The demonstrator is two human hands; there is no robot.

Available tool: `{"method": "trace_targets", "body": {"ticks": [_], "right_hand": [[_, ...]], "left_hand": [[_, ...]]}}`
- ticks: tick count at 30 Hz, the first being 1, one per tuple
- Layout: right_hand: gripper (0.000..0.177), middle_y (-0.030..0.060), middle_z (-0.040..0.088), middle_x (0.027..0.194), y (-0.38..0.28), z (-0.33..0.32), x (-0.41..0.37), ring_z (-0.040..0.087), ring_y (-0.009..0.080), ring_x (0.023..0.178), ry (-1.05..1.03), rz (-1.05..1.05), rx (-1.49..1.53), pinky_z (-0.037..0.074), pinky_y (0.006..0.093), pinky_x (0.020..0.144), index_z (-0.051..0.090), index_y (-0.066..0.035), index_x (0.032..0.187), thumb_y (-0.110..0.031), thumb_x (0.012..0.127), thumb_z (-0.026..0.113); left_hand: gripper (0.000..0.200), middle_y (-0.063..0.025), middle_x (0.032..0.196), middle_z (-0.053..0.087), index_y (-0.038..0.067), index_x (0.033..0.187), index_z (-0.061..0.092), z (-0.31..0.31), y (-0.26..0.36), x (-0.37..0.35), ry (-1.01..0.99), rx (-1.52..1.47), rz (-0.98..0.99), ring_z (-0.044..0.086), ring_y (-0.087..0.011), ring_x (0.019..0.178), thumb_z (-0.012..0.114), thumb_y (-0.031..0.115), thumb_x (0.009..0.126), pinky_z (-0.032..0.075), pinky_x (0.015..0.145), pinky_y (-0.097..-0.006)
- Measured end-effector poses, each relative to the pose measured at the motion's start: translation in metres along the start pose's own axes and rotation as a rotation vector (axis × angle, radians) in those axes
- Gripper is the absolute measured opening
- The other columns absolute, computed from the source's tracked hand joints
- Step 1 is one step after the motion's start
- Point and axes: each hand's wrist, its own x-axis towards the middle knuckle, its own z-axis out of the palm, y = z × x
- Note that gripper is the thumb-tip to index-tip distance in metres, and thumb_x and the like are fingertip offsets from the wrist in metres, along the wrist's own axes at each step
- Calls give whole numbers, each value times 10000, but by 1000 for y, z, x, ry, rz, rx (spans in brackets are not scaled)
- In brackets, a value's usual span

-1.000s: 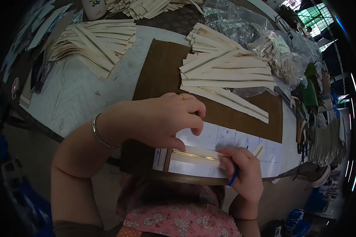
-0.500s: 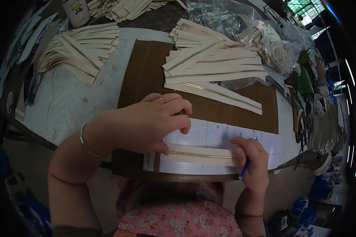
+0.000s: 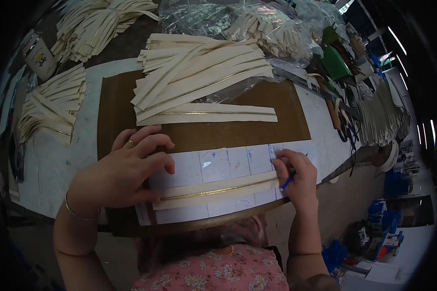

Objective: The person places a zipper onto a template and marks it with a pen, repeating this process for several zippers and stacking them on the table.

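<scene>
A cream zipper strip with gold teeth [image 3: 213, 192] lies across a marked white sheet [image 3: 218, 162] at the front of the table. At the strip's left end is my left hand [image 3: 131, 167], its thumb on the tape and its fingers curled but apart, holding nothing. My right hand [image 3: 300, 179] is at the right end, with a blue pen [image 3: 289, 180] between its fingers and its fingertips close to the strip. Behind the sheet, another zipper strip [image 3: 218, 113] rests on the brown board [image 3: 238, 136], just below a pile of zipper strips [image 3: 204, 72].
More zipper bundles lie at the left [image 3: 53, 104] and back left [image 3: 94, 29]. Clear plastic bags [image 3: 194, 19] are at the back. A white bottle [image 3: 40, 58] is at far left. Scissors [image 3: 342, 116], a green object [image 3: 336, 58] and hanging strips [image 3: 381, 116] are at right.
The view has shifted and turned, so the table's contents appear further left. My hands remain at the two ends of the zipper strip, with the blue pen still in my right hand.
</scene>
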Motion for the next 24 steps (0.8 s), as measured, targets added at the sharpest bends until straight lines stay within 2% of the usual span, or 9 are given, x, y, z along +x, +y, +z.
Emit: {"method": "trace_targets", "body": {"ticks": [4, 7, 10, 12, 13, 16, 18, 22, 24], "right_hand": [[151, 72, 641, 760, 3, -1, -3, 612, 250, 654, -15, -11, -97, 480, 375, 682, 693, -84, 980, -143, 856, 758], [206, 82, 652, 877, 9, -4, -5, 612, 246, 710, -9, -57, -158, 469, 394, 734, 682, -90, 1020, -152, 842, 766], [229, 97, 633, 990, 12, -10, -8, 604, 216, 755, 139, -71, -136, 472, 359, 727, 659, -51, 1040, -254, 938, 692], [356, 111, 598, 1028, -3, -19, -14, 582, 175, 796, 249, 117, 521, 467, 318, 746, 625, -8, 1011, -353, 1041, 540], [356, 111, 598, 1028, -12, -19, -13, 582, 175, 796, 252, 122, 519, 467, 318, 746, 625, -8, 1011, -353, 1041, 540], [466, 110, 581, 996, -24, -12, -9, 563, 135, 798, 179, 136, 860, 467, 282, 743, 579, 9, 951, -392, 1089, 386], [419, 107, 585, 934, -10, -2, -6, 571, 127, 731, -34, 34, 996, 474, 272, 675, 530, -6, 883, -335, 1097, 387], [470, 89, 549, 833, -2, 3, -7, 544, 132, 616, -78, 244, 924, 444, 257, 561, 453, -47, 812, -391, 1104, 320], [454, 69, 531, 782, -4, 7, -7, 513, 111, 541, 48, 273, 884, 387, 225, 479, 465, -44, 810, -368, 1104, 341]], "left_hand": [[518, -74, 1354, 466, 159, 1085, 590, -4, 3, 2, -26, -8, -32, 341, -323, 1410, 864, 190, 647, 245, 1152, -496], [523, -78, 1363, 467, 156, 1085, 591, -5, 7, 3, -49, -9, -57, 329, -330, 1422, 867, 199, 643, 246, 1148, -500], [528, -81, 1372, 467, 154, 1089, 592, -6, 7, 4, -62, -6, -80, 317, -344, 1436, 868, 209, 642, 246, 1146, -504], [530, -82, 1376, 468, 153, 1091, 593, -5, 7, 4, -73, -9, -89, 312, -352, 1442, 868, 216, 643, 246, 1145, -506], [537, -89, 1383, 463, 152, 1086, 597, -5, 5, 3, -83, -7, -99, 302, -370, 1444, 868, 239, 631, 231, 1155, -506], [546, -97, 1393, 459, 152, 1083, 603, -4, 4, 4, -96, 5, -104, 288, -393, 1448, 867, 260, 616, 216, 1166, -508], [547, -98, 1395, 459, 153, 1083, 605, -4, 4, 4, -97, 12, -108, 286, -398, 1449, 865, 259, 614, 215, 1166, -511], [529, -95, 1382, 476, 152, 1081, 610, -6, 9, 5, -86, 6, -114, 306, -389, 1443, 861, 228, 620, 235, 1152, -513], [525, -89, 1369, 490, 150, 1083, 608, -7, 10, 6, -78, 10, -105, 324, -376, 1437, 861, 194, 625, 252, 1139, -512]]}}
